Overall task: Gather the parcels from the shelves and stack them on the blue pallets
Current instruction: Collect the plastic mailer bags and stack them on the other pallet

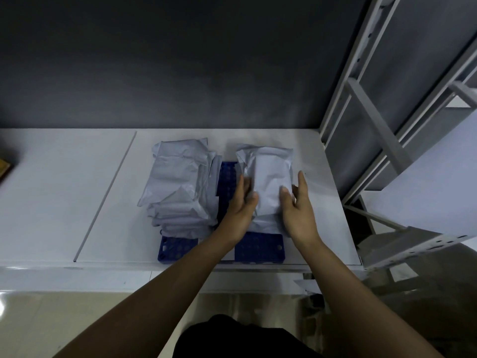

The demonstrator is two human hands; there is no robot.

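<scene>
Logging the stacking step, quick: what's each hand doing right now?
Left hand: grips the grey parcel by its left edge, thumb on top.
Right hand: grips the same parcel's right edge, thumb on top.

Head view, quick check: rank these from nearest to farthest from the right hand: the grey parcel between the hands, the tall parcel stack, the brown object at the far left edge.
1. Grey parcel: held by the right hand, over the right blue pallet.
2. Parcel stack: further left.
3. Brown object: far left edge.
</scene>
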